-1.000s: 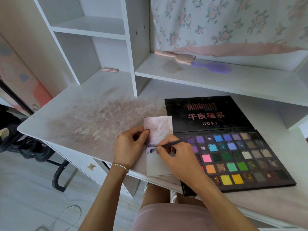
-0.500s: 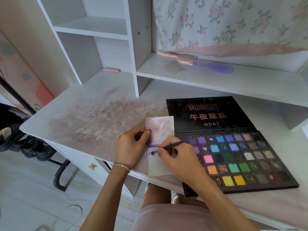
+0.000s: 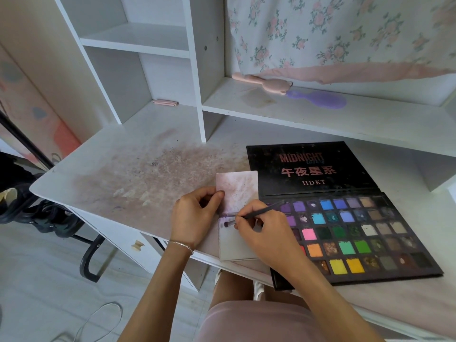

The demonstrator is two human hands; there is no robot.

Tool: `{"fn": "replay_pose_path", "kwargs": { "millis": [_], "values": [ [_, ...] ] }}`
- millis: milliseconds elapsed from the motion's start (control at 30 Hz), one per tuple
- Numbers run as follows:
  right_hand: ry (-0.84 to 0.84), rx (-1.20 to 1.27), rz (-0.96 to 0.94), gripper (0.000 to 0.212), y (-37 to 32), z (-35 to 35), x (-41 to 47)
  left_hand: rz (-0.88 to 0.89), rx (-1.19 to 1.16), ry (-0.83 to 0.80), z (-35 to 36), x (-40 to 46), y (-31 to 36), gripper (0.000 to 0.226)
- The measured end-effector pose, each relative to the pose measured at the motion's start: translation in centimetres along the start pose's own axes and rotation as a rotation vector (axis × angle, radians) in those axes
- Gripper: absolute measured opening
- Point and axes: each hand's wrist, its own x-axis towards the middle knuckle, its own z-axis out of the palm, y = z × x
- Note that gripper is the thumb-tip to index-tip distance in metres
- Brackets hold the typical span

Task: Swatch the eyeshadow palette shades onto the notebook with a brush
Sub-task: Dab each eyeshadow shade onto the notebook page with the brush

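Swatching is the step in hand: we've got the brush (image 3: pixel 256 214) pinched in our right hand (image 3: pixel 262 234), tip down on the lower page of the notebook (image 3: pixel 237 245), near its top left corner by the spine, w/ a dark smudge at the bristles. Our left hand (image 3: pixel 195 219) steadies the notebook, thumb pressed on the upper page's left edge, other fingers curled loosely beside it.

Next move, as we judge it: finish this stroke, then reach right to the eyeshadow palette (image 3: pixel 350 233) for a fresh pan, load the tip lightly, and come back to bare paper below the current mark so shades don't overlap. Needs a light touch, since loose powder will probably scatter, and the left hand should hold the page flat.

Notebook: small, open flat at the front edge of the desk (image 3: pixel 118 169), just left of the palette & touching or slightly overlapping it; can't tell which. Upper page is mottled pinkish-brown w/ specks; lower page mostly pale. Palette lies open, black lid back, rows of purples, blues, greens, yellows, neutrals; several pans look worn or crumbled.
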Motion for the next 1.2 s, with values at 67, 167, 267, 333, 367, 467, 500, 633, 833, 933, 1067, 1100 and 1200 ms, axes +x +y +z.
{"fn": "replay_pose_path", "kwargs": {
  "millis": [67,167,267,333,367,467,500,633,833,933,1067,1100,1200],
  "values": [
    [-0.012,0.0,-0.002,0.007,0.0,0.0,0.0,0.0,0.007,0.002,0.0,0.0,0.0,0.012],
    [-0.004,0.0,-0.006,0.009,-0.1,0.0,0.0,-0.005,0.004,0.001,0.0,0.0,0.0,0.013],
    [-0.015,0.001,-0.006,0.008,-0.1,-0.1,0.0,0.004,0.005,-0.003,0.0,0.0,0.0,0.013],
    [-0.024,0.008,-0.001,0.007,-0.1,-0.1,0.0,0.01,0.008,-0.006,-0.1,-0.1,0.1,0.013],
    [-0.021,0.01,-0.001,0.007,-0.1,-0.1,0.0,0.009,0.008,-0.006,-0.1,-0.1,0.1,0.014],
    [-0.005,0.004,-0.01,0.009,-0.1,0.0,0.0,0.002,0.001,-0.008,-0.1,-0.1,0.1,0.014],
    [-0.008,0.003,-0.01,0.009,-0.1,0.0,0.0,0.004,0.003,-0.009,-0.1,-0.1,0.1,0.014],
    [-0.009,0.065,-0.003,0.012,-0.1,-0.1,-0.1,0.005,0.006,-0.012,-0.1,0.0,0.1,0.013],
    [0.199,0.264,-0.054,0.024,-0.8,-1.4,-0.4,0.005,0.007,-0.017,-0.1,0.0,0.0,0.012],
    [0.234,0.285,-0.028,0.021,-0.7,-2.4,-0.7,0.009,0.02,-0.015,-0.1,0.0,-0.1,0.012],
    [0.29,0.294,0.011,0.019,0.1,-4.3,-1.2,0.01,0.008,-0.01,-0.2,0.0,0.0,0.011],
    [0.304,0.283,0.023,0.019,0.4,-4.8,-1.4,0.007,0.002,-0.009,-0.2,0.0,0.0,0.011],
    [0.34,0.238,0.045,0.024,1.3,-6.2,-1.9,0.016,0.012,-0.007,-0.2,0.0,0.0,0.01]
  ]
}}
